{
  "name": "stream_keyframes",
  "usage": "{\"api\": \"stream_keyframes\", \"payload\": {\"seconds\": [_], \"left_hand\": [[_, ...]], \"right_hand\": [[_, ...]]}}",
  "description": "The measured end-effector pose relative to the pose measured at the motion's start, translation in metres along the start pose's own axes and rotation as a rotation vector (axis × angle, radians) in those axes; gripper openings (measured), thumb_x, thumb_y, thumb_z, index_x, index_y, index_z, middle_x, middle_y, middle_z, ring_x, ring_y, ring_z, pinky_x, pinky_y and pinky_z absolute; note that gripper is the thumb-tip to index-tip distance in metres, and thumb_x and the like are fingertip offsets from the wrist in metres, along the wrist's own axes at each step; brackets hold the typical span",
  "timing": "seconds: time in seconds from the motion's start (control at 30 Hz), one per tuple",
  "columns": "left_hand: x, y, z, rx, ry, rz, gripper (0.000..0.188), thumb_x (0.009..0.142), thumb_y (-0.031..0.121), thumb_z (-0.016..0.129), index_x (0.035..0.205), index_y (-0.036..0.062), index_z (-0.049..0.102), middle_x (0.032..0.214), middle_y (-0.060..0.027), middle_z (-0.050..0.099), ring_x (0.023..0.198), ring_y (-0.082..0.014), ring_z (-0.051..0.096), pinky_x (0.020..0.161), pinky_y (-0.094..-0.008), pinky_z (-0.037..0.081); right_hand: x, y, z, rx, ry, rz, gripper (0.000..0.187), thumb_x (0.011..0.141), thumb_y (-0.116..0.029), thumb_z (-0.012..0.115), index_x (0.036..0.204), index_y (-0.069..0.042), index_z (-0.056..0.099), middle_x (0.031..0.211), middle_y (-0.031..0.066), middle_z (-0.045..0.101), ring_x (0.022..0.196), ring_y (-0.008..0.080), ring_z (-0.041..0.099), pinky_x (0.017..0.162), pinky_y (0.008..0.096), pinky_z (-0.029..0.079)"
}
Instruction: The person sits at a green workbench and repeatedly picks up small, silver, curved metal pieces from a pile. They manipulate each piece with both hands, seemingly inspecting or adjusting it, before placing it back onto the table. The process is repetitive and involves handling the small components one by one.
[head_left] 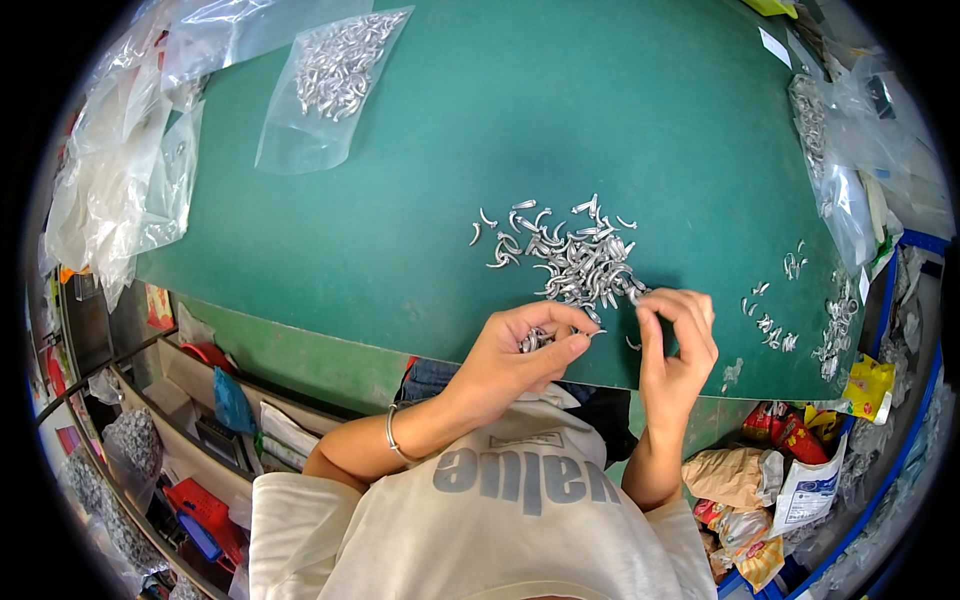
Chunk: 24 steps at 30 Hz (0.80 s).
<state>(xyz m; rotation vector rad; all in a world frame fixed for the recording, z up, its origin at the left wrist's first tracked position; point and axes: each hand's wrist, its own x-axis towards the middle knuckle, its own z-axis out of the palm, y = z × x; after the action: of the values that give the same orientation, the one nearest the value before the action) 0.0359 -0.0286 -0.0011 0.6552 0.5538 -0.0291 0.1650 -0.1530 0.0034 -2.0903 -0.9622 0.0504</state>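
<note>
So both bare hands are up over the near edge of a green tabletop [620, 120], working right at a loose pile of small curved silver metal pieces [590, 262]. The left forearm comes in at a slant from the lower left, with a metal bracelet [392, 435] round the wrist, and the left hand [515, 360] is turned in toward the middle. It's curled like a little cup, holding a small handful of the same pieces [535, 340] in the hollow, with the thumb laid across in front and its tip close to the index finger, a bit of silver poking out there. The right forearm stands much steeper, wrist bent so the right hand [682, 345] arches over toward the left. Its thumb and index tips are close together at the pile's near right edge, but honestly I can't tell if a piece is actually between them or just behind. The pile sits just beyond both hands, thick in the middle with strays fanning out to the far left. Up at the far left there's a clear plastic bag [300, 145] with lots of similar bits in it, and more small pieces [790, 342] lie scattered off to the right.
</note>
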Motion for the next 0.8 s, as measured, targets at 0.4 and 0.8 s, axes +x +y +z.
{"api": "stream_keyframes", "payload": {"seconds": [0.4,0.8], "left_hand": [[-0.004,0.003,0.004,0.16,0.048,0.122,0.012,0.083,0.009,0.064,0.092,0.0012,0.062,0.065,0.004,0.047,0.054,-0.0021,0.037,0.045,-0.0179,0.026],[-0.002,0.002,-0.003,-0.234,-0.152,-0.076,0.015,0.088,0.016,0.056,0.088,0.001,0.053,0.066,-0.0001,0.044,0.053,-0.0055,0.032,0.044,-0.0203,0.022]], "right_hand": [[-0.005,-0.018,-0.003,0.207,-0.138,-0.144,0.014,0.063,-0.003,0.071,0.075,-0.003,0.065,0.075,0.0045,0.061,0.074,0.0222,0.054,0.069,0.032,0.037],[0.0,-0.014,-0.004,0.347,-0.186,-0.119,0.014,0.064,-0.001,0.07,0.076,-0.002,0.064,0.075,0.0069,0.061,0.074,0.0231,0.054,0.068,0.032,0.039]]}}
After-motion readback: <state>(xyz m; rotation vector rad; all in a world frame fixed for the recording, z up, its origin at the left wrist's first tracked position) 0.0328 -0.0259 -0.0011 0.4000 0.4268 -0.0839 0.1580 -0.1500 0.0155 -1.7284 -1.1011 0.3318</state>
